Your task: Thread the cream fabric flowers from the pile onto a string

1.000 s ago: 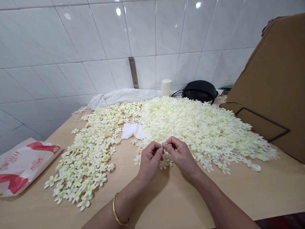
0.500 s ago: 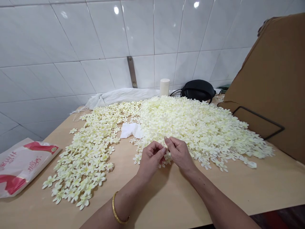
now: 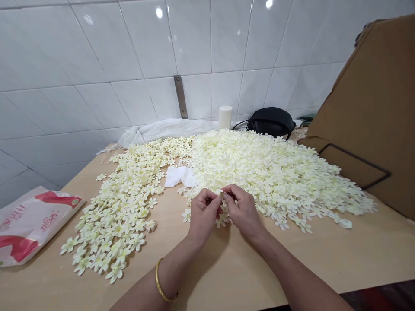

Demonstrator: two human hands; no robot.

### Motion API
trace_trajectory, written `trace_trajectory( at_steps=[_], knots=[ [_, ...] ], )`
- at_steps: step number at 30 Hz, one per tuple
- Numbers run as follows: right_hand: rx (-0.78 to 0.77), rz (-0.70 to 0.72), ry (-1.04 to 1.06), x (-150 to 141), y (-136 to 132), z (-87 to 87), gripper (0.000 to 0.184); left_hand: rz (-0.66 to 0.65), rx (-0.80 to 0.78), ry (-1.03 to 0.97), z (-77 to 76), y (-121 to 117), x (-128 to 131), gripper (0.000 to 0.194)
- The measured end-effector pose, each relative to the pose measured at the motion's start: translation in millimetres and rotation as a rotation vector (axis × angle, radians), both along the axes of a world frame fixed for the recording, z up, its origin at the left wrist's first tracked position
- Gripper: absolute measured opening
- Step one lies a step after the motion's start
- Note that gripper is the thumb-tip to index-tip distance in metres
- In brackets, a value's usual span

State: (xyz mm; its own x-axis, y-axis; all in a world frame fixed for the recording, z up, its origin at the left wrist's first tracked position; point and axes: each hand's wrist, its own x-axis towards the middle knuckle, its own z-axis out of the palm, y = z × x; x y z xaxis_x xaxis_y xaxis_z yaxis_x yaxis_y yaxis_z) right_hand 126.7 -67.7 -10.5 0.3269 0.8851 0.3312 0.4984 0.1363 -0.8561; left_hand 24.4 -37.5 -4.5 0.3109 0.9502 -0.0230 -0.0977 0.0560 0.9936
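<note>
My left hand (image 3: 204, 211) and my right hand (image 3: 241, 211) meet over the front edge of a large heap of pale yellow-white artificial flowers (image 3: 259, 168). Both are closed in a pinch, thumbs and forefingers nearly touching. A small pale artificial flower (image 3: 221, 193) shows between the fingertips, mostly covered by them. Below the hands, more petals from the heap peek out on the tabletop. To the left spreads a second, looser group of artificial flowers (image 3: 123, 216) with yellow centres. A gold bangle circles my left wrist.
White paper (image 3: 180, 176) lies between the two flower groups. A red and white plastic bag (image 3: 35, 224) rests at the left of the wooden table (image 3: 259, 276). Behind stand a white cylindrical container (image 3: 225, 117) and a black case (image 3: 271, 122). A cardboard box (image 3: 376, 112) borders the right side.
My right hand's fingers have come down and closer to my left fingertips, and its forefinger now bends over the pinch. The view has shifted slightly; the heaps look the same.
</note>
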Motion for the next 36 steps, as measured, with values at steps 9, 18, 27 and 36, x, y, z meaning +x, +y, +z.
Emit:
trace_trajectory(
  at_steps=[9,18,27,36],
  knots=[
    [-0.042,0.066,0.193,6,2,1.0,0.010,-0.061,-0.089,-0.016,1.9,3,1,0.025],
    [-0.161,0.228,0.725,7,4,5.6,0.022,-0.111,-0.197,-0.130,-0.4,12,-4,0.026],
    [-0.194,0.285,0.826,7,2,10.0,0.029,-0.132,-0.108,-0.107,0.6,5,-4,0.032],
    [-0.101,0.182,0.509,6,2,3.6,0.036,-0.171,-0.126,-0.131,-1.1,1,-2,0.034]
  ],
)
